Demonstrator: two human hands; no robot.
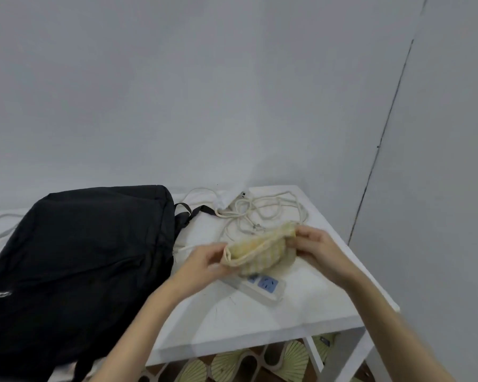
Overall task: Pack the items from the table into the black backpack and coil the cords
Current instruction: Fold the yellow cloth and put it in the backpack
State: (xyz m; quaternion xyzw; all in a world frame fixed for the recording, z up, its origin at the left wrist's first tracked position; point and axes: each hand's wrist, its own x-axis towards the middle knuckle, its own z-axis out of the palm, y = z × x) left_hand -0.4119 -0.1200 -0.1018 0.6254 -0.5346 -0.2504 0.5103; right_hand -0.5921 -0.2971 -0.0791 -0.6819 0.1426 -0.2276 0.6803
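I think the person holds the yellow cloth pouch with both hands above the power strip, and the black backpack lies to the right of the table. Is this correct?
Not quite. The head view shows the black backpack to the left of the table, not the right. The rest stands: the left hand and the right hand both grip the yellow cloth pouch above the power strip.
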